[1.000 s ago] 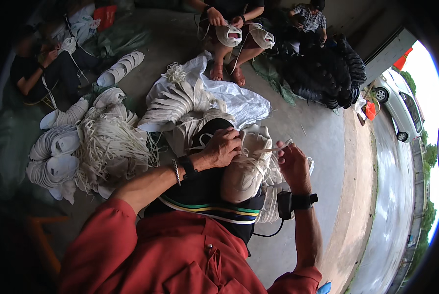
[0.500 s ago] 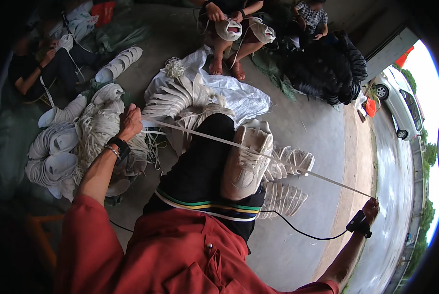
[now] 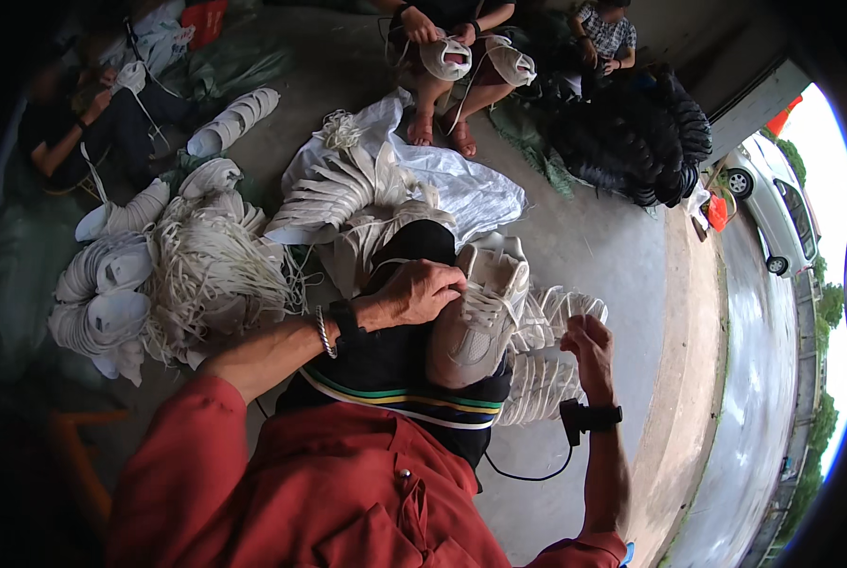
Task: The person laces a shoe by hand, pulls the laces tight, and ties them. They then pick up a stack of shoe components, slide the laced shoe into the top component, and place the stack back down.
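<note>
A cream sneaker point(image 3: 476, 327) rests on my lap, toe toward me, with white lace threaded across its upper part. My left hand point(image 3: 422, 293) is closed in a pinch beside the shoe's left edge, and a thin strand of shoelace point(image 3: 393, 264) shows just behind it. To the right of the shoe, my right hand point(image 3: 589, 343) is raised with its fingers curled together. Whatever sits between those fingers is too small to make out. Behind that hand lie stacked cream shoe uppers point(image 3: 542, 388) on the floor.
A heap of white laces and uppers point(image 3: 211, 260) lies at the left; more uppers point(image 3: 348, 189) stand on a white sheet point(image 3: 466, 185). People sit at the back, one handling shoes point(image 3: 445, 59). A black pile point(image 3: 622, 133) is at back right. A cable point(image 3: 528, 476) hangs from my right wrist.
Both hands have come inward from wide apart, where a lace was stretched between them across the shoe. My left hand is now at the shoe's edge; the long taut lace no longer shows.
</note>
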Demonstrator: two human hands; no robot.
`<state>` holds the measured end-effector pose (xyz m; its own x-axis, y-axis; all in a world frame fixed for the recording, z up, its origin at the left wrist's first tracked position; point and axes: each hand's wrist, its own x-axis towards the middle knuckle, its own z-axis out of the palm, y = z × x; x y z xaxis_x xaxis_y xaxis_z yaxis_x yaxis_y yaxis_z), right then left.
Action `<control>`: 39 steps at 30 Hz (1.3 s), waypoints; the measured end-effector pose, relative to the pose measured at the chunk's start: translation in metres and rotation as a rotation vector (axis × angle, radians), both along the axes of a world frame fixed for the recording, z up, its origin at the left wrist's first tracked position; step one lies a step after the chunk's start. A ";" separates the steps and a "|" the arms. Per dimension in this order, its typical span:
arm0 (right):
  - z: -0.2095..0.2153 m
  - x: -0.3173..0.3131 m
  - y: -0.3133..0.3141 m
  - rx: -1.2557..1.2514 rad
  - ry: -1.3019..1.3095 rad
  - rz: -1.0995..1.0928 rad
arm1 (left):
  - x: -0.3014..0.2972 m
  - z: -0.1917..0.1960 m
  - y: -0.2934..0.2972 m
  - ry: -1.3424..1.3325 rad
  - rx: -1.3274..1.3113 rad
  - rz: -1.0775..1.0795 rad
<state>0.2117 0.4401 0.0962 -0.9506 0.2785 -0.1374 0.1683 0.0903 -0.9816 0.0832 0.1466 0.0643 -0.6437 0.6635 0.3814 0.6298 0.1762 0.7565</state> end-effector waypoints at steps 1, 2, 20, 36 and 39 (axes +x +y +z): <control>-0.004 -0.011 -0.020 0.071 -0.014 0.069 | 0.002 -0.002 0.009 0.000 -0.005 -0.003; -0.007 -0.020 -0.038 0.144 -0.027 0.132 | 0.002 -0.006 0.018 -0.015 -0.029 0.017; -0.013 -0.060 -0.100 0.950 0.104 0.117 | -0.002 -0.020 0.032 -0.073 -0.023 0.198; -0.015 -0.058 -0.067 0.666 0.300 0.249 | -0.022 -0.004 0.006 -0.587 -0.193 0.068; -0.007 -0.062 -0.072 0.651 0.335 0.289 | -0.022 -0.007 0.006 -0.517 -0.134 0.100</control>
